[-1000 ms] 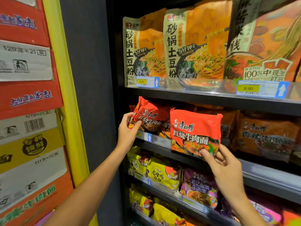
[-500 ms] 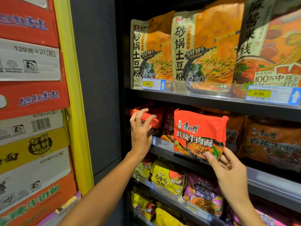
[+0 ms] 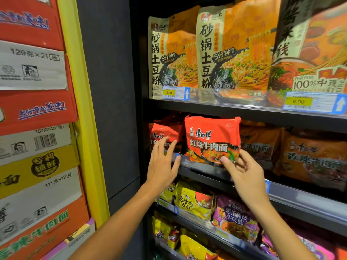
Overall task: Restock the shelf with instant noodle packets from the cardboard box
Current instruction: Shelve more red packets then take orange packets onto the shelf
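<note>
Only the head cam here, looking at a dark store shelf (image 3: 244, 117) with several tiers. The right hand (image 3: 244, 169) pinches a red noodle packet (image 3: 212, 137) by its lower right corner, thumb in front and fingers (image 3: 242, 156) curled behind, holding it upright at the front edge of the middle tier, bottom edge just about at the shelf lip. Can't tell if it's actually resting on the shelf or held just off it.

The left hand (image 3: 163, 162) is open, fingers spread and straight, tips touching the front of another red packet (image 3: 163, 132) that sits at the far left of the same tier, right beside the one being held. It isn't gripping anything.

To the right on that tier are brown packets (image 3: 315, 158) standing in a row. The tier above has big orange noodle bags (image 3: 231, 53) with yellow 9.90 price tags (image 3: 298, 101) on the rail. Below are yellow packets (image 3: 193, 201) and purple packets (image 3: 234, 220), and more yellow ones lower down.

On the left, past a yellow post (image 3: 82, 128), there's a stack of cardboard boxes (image 3: 33, 128) in red, white, yellow and orange print.
</note>
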Demonstrator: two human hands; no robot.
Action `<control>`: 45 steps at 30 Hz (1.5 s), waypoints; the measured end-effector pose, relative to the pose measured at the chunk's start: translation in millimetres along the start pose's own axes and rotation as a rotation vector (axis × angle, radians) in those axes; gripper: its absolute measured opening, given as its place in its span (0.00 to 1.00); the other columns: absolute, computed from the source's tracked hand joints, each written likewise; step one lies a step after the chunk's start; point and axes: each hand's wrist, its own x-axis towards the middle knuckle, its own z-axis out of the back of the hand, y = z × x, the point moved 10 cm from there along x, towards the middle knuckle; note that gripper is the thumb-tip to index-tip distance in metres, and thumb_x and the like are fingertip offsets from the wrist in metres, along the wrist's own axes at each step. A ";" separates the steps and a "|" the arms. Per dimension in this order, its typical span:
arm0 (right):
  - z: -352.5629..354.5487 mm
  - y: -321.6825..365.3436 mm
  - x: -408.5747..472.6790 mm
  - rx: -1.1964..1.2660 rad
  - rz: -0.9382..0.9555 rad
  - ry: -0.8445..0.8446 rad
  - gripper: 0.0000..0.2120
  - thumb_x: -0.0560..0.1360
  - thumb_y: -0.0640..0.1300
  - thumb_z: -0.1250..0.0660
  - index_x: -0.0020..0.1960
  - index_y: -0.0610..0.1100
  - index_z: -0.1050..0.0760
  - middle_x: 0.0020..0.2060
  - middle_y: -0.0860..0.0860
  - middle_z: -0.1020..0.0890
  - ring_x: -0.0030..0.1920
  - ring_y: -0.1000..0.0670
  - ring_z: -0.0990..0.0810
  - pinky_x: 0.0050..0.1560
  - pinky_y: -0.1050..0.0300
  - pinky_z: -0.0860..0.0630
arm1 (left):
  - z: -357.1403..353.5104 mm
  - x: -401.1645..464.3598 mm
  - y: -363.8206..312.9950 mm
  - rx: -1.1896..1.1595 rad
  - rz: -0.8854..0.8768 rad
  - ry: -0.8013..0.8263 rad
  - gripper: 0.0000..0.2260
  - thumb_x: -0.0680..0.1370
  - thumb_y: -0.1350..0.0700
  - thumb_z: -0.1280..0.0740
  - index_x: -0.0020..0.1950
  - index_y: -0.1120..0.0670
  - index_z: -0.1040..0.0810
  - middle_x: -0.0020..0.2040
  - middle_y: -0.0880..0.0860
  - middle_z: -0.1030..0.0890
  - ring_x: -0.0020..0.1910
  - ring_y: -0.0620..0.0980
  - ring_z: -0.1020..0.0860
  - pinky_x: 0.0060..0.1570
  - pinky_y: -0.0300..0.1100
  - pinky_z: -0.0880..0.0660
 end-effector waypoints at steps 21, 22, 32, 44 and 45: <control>-62.4 -21.6 54.1 -1.333 -0.084 0.413 0.17 0.85 0.50 0.51 0.62 0.44 0.29 0.55 0.41 0.21 0.55 0.38 0.23 0.50 0.45 0.28 | -11.8 11.1 -9.8 -0.076 0.015 0.263 0.25 0.81 0.34 0.54 0.77 0.30 0.57 0.82 0.53 0.59 0.79 0.56 0.67 0.76 0.59 0.63; -67.0 -26.0 55.3 -1.337 -0.099 0.434 0.15 0.84 0.48 0.51 0.63 0.44 0.30 0.56 0.41 0.22 0.54 0.38 0.23 0.49 0.45 0.28 | -13.9 14.3 -7.8 -0.059 0.029 0.267 0.25 0.81 0.33 0.55 0.78 0.31 0.56 0.82 0.54 0.59 0.79 0.57 0.66 0.77 0.59 0.62; -43.5 -22.9 52.1 -1.273 -0.129 0.386 0.31 0.78 0.70 0.50 0.31 0.47 0.31 0.39 0.47 0.20 0.47 0.41 0.19 0.48 0.49 0.24 | -3.8 12.4 1.2 -0.027 0.055 0.302 0.25 0.81 0.32 0.52 0.77 0.30 0.55 0.81 0.55 0.51 0.80 0.56 0.54 0.77 0.57 0.51; -3.6 18.3 14.4 -1.127 0.107 0.285 0.26 0.76 0.70 0.45 0.64 0.57 0.24 0.54 0.58 0.17 0.56 0.52 0.20 0.50 0.52 0.21 | 23.8 -25.5 -21.8 0.000 -0.075 0.282 0.27 0.81 0.34 0.51 0.79 0.41 0.43 0.80 0.46 0.43 0.79 0.48 0.48 0.76 0.55 0.41; -2.8 21.4 6.8 -1.107 0.144 0.310 0.26 0.77 0.68 0.43 0.67 0.55 0.26 0.59 0.58 0.19 0.61 0.52 0.22 0.54 0.52 0.22 | 24.7 -28.8 -25.9 0.008 -0.090 0.290 0.27 0.81 0.34 0.51 0.79 0.41 0.42 0.79 0.46 0.43 0.79 0.49 0.47 0.76 0.55 0.41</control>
